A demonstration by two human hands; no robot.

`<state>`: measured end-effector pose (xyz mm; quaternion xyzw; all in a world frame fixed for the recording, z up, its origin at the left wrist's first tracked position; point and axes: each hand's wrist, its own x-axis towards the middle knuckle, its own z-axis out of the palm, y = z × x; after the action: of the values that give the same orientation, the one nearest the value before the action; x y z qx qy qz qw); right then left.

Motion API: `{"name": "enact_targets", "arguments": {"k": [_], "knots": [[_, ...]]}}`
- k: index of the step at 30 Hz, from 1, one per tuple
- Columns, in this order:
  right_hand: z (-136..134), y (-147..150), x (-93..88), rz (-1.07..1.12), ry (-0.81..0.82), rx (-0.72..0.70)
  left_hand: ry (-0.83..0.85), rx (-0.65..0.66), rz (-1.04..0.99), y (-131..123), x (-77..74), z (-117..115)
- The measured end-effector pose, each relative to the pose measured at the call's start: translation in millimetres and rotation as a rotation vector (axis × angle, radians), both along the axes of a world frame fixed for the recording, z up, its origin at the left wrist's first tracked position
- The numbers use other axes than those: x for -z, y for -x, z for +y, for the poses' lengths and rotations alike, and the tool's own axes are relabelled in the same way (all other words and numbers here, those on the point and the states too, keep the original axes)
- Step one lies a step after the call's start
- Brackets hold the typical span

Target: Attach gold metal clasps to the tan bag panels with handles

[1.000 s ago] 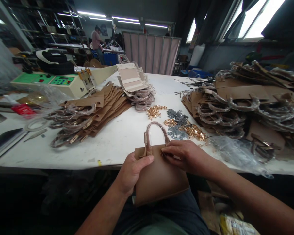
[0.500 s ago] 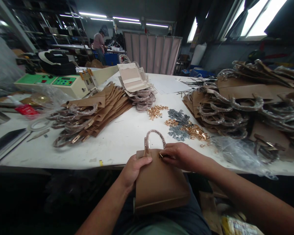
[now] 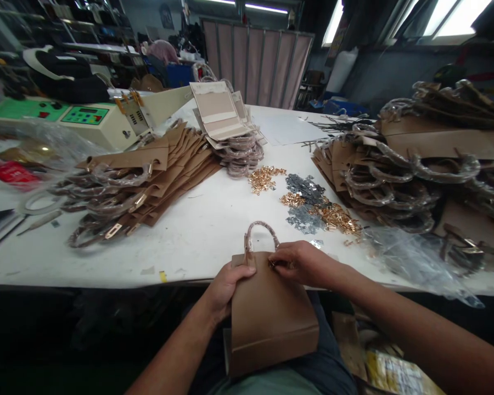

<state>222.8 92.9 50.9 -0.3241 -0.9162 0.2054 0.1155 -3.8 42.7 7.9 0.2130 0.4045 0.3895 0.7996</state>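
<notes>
A brown handbag panel piece [image 3: 274, 312] with a plastic-wrapped loop handle [image 3: 263, 225] rests on my lap, against the table edge. My left hand [image 3: 228, 285] grips its upper left side, thumb lying on the front below the handle's left end. At the upper right my right hand [image 3: 298, 260] pinches a small gold metal fitting [image 3: 271, 264] against the brown face. Its fingers hide most of that fitting. Ahead on the table lie small gold fittings [image 3: 263, 179] and grey metal plates [image 3: 304, 189] in loose heaps.
Stacked brown bag pieces with wrapped handles lie at left [image 3: 164, 170] and right [image 3: 349, 170]. Pale panels [image 3: 218, 112] stand on a pile of handles. A clear plastic bag [image 3: 420, 263] lies front right; a machine with green control panels [image 3: 86, 118] stands back left. A person bends farther off.
My view has tilted down and shifted slightly. Both hands keep nearly the same places on the bag, the right still at the gold fitting. The far person now bends lower.
</notes>
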Motion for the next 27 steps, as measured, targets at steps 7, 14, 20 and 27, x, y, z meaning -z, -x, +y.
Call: {"name": "enact_targets", "arguments": {"k": [7,14,20,27], "knots": [[9,1,10.4,-0.027,0.026,0.0,0.037,-0.004,0.039,1,3.7,7],[5,4,17.2,-0.121,-0.055,0.022,0.047,-0.027,0.047,-3,6.1,10],[13,-1,17.0,-0.043,-0.004,-0.02,0.055,-0.001,0.053,-2,7.6,10],[21,2,16.4,-0.033,0.024,-0.046,0.065,-0.002,0.061,-2,7.2,10]]}}
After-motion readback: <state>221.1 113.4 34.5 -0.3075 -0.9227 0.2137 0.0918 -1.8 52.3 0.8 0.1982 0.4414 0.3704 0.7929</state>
